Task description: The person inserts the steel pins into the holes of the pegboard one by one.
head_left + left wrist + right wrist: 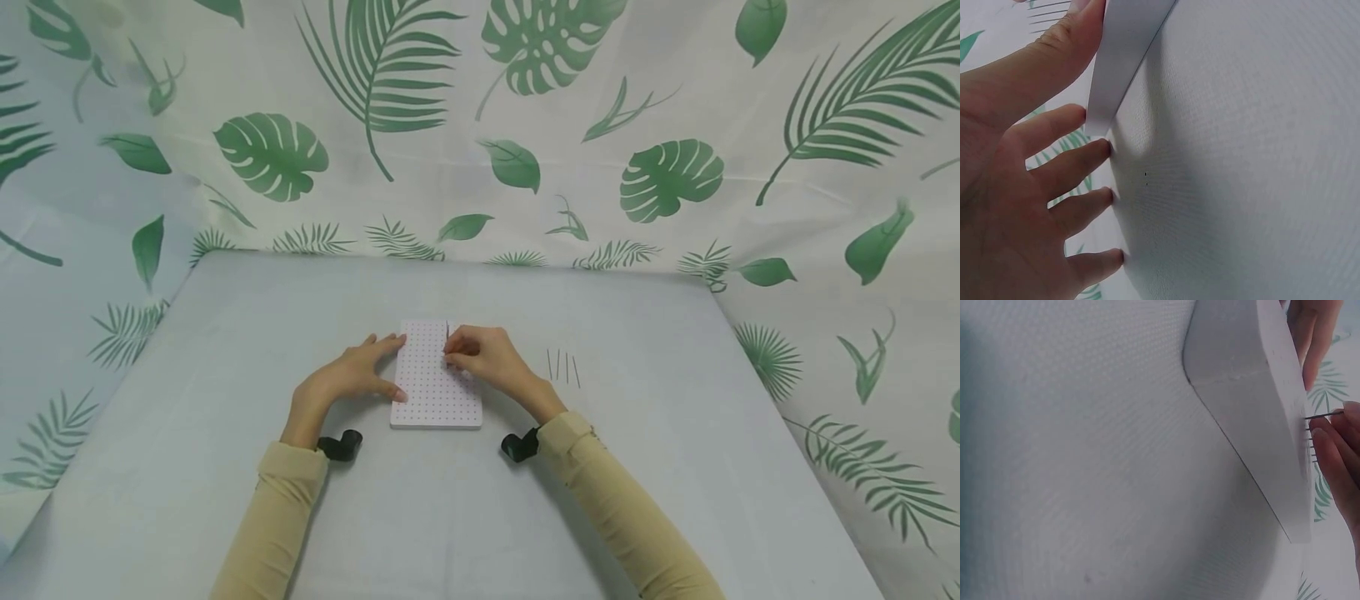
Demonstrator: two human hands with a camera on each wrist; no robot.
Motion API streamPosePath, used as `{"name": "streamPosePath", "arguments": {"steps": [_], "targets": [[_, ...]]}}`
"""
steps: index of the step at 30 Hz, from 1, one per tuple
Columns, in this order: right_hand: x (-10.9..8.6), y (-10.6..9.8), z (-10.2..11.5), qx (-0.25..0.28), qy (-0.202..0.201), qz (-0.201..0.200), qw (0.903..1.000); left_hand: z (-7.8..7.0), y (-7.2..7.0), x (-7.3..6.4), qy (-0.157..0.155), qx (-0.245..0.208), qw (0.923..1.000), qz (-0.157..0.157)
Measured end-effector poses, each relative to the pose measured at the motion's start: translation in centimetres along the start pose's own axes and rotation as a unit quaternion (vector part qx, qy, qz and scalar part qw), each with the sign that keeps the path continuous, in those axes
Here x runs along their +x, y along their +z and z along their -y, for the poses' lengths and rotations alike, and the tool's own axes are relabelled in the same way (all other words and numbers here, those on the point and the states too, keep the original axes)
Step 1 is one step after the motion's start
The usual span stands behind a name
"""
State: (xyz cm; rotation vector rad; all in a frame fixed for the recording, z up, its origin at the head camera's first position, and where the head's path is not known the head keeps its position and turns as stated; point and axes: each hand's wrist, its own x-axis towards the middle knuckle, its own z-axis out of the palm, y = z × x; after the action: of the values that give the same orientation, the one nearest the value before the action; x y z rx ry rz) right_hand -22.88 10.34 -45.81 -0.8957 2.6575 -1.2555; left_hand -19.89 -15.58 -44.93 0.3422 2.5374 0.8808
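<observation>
A white rectangular pegboard (435, 408), dotted with rows of small holes, lies flat before me. My left hand (347, 372) is at its left side, thumb and index finger spread along the edge and the other fingers extended in the left wrist view. Over the board's right half, my right hand (491, 357) pinches a thin dark pin (1324, 415) between thumb and fingertips. The pin's lower end meets the board's top face in the right wrist view. Several similar pins (1313, 447) stand up from the board just beyond it, mostly hidden by the hand in the head view.
Several loose thin pins (564, 367) lie roughly parallel on the white table (450, 517), right of the board. Black wrist devices (519, 447) sit under both sleeve cuffs. A leaf-patterned curtain (450, 200) surrounds the table's back and sides.
</observation>
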Motion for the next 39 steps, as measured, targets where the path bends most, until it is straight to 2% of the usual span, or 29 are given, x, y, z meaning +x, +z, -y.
{"name": "streamPosePath", "arguments": {"steps": [10,17,23,39], "targets": [[0.0,-0.2,0.0,-0.016,0.002,0.013,0.9998,-0.3,0.0,-0.1,-0.007,-0.006,1.0,0.004],[-0.4,-0.3,-0.3,-0.032,0.019,0.011,0.9992,-0.4,0.1,0.2,0.005,0.002,1.0,0.003],[-0.6,-0.6,-0.3,-0.042,0.017,0.01,0.9989,-0.6,0.0,0.0,0.0,0.004,1.0,0.005],[-2.3,-3.2,-0.7,-0.066,0.02,-0.001,0.9976,-0.7,-0.1,-0.3,-0.012,-0.005,0.9999,0.006]]}}
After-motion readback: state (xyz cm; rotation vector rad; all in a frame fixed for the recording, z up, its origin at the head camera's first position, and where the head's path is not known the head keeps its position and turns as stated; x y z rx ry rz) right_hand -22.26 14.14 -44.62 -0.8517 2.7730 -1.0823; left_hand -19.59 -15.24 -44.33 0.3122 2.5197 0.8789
